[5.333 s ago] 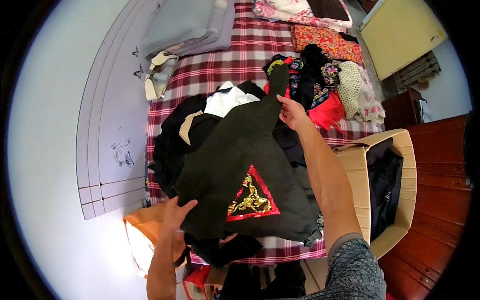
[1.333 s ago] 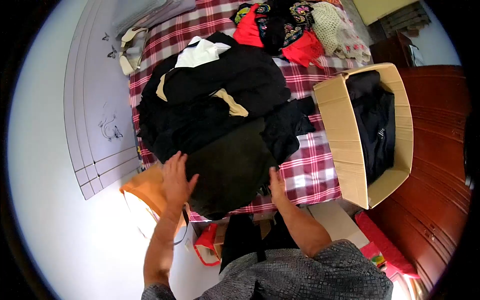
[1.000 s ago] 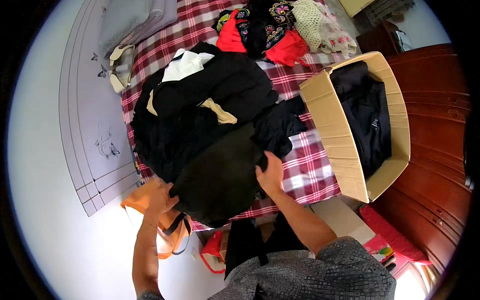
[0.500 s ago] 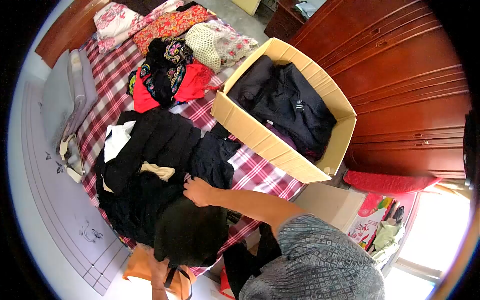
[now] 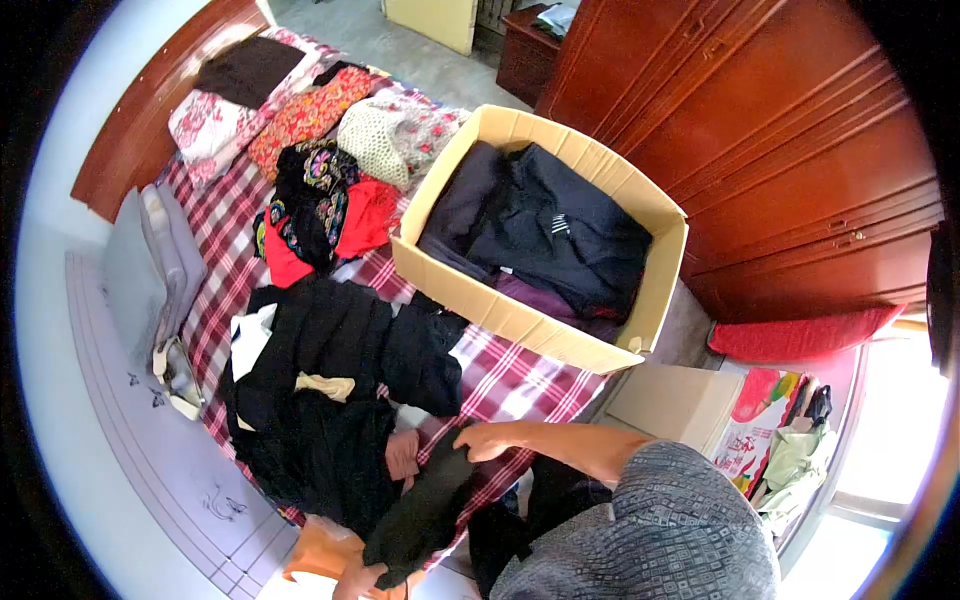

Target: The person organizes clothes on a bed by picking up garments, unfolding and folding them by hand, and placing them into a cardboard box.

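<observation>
A dark garment is stretched between my two hands at the near edge of the bed; its exact kind does not show. My right hand grips its upper end, fingers closed. Down at the bottom of the view, my left hand is closed on the lower end. Beside the garment lies a heap of black clothes, with a white piece and a beige piece on it. A pinkish cloth shows between heap and garment.
An open cardboard box with dark folded clothes stands on the plaid bedspread. Scarves and pillows lie further up. A wardrobe stands at right; an orange bag is below the bed edge.
The dark garment has been drawn off the black heap toward me and narrowed into a long strip. My right hand moved right and down, my left hand slightly right and down. The pinkish cloth is uncovered.
</observation>
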The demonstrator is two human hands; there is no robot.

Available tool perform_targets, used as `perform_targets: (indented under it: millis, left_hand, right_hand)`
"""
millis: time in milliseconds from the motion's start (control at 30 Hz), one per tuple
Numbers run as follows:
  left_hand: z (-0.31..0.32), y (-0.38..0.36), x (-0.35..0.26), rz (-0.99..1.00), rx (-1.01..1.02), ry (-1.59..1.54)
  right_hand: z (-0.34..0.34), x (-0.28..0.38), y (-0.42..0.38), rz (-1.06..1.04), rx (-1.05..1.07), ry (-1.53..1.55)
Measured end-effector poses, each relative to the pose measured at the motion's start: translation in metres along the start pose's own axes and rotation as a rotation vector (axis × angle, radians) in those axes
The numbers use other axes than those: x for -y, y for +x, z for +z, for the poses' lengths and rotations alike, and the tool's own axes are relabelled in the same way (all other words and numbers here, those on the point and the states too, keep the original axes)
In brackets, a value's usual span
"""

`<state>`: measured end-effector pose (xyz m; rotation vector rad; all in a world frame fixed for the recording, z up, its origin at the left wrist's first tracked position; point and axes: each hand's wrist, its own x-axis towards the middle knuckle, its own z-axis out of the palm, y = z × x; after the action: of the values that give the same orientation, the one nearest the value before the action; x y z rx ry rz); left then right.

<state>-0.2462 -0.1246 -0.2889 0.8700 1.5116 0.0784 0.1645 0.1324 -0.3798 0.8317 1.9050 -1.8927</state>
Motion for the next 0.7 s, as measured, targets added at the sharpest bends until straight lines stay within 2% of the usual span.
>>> perform_targets:
  millis: [33,67,100,133,167,200,233,267,300,333,400,433,467,500,533,600,667,700]
  left_hand:
    - [-0.01,-0.002,-0.026,-0.219,0.183,0.015]
    - [-0.016,-0.007,-0.031,-0.215,0.179,0.029]
    - [-0.024,-0.011,-0.033,-0.113,0.113,0.048]
    - [-0.027,-0.018,-0.062,-0.011,0.05,0.068]
    - [-0.044,-0.018,-0.097,-0.116,0.269,0.116]
    - [-0.051,-0.024,-0.159,-0.113,0.265,0.134]
    - [-0.051,-0.032,-0.222,0.077,0.2,0.115]
    - [-0.057,-0.032,-0.264,0.107,0.195,0.168]
    - [-0.064,-0.031,-0.306,0.137,0.189,0.222]
    - [-0.08,-0.025,-0.339,0.006,0.239,0.347]
    - [-0.091,-0.018,-0.434,-0.035,0.217,0.553]
    - [-0.089,-0.017,-0.481,0.01,0.17,0.627]
    - [-0.087,-0.015,-0.53,0.084,0.079,0.694]
    - [-0.082,-0.014,-0.577,0.153,-0.028,0.744]
    - [-0.076,-0.013,-0.617,0.21,-0.133,0.776]
    - [-0.055,-0.014,-0.683,0.286,-0.361,0.788]
    - [-0.047,0.001,-0.727,0.564,-0.264,0.687]
    - [-0.041,0.012,-0.745,0.566,-0.261,0.692]
  right_hand:
    - [-0.011,0.011,-0.02,0.009,0.079,0.077]
    - [-0.024,0.023,-0.044,0.016,0.158,0.153]
    - [-0.032,0.028,-0.066,0.018,0.153,0.204]
    - [-0.036,0.027,-0.086,0.019,0.147,0.256]
    - [-0.034,0.015,-0.098,-0.007,0.129,0.404]
    - [-0.043,0.019,-0.122,-0.015,0.121,0.466]
    - [-0.066,0.048,-0.159,0.037,0.124,0.462]
    - [-0.091,0.077,-0.2,0.09,0.129,0.456]
    - [-0.104,0.082,-0.225,0.047,0.076,0.447]
    - [-0.115,0.085,-0.25,0.005,0.021,0.435]
    - [-0.144,0.095,-0.308,-0.131,-0.156,0.565]
    - [-0.159,0.085,-0.326,-0.178,-0.181,0.527]
    - [-0.183,0.105,-0.362,-0.124,-0.255,0.453]
    - [-0.198,0.109,-0.388,-0.155,-0.351,0.464]
    - [-0.213,0.119,-0.424,-0.079,-0.454,0.422]
    - [-0.231,0.126,-0.472,-0.165,-0.611,0.458]
    - [-0.239,0.139,-0.505,-0.129,-0.751,0.447]
    - [-0.241,0.138,-0.512,-0.181,-0.791,0.429]
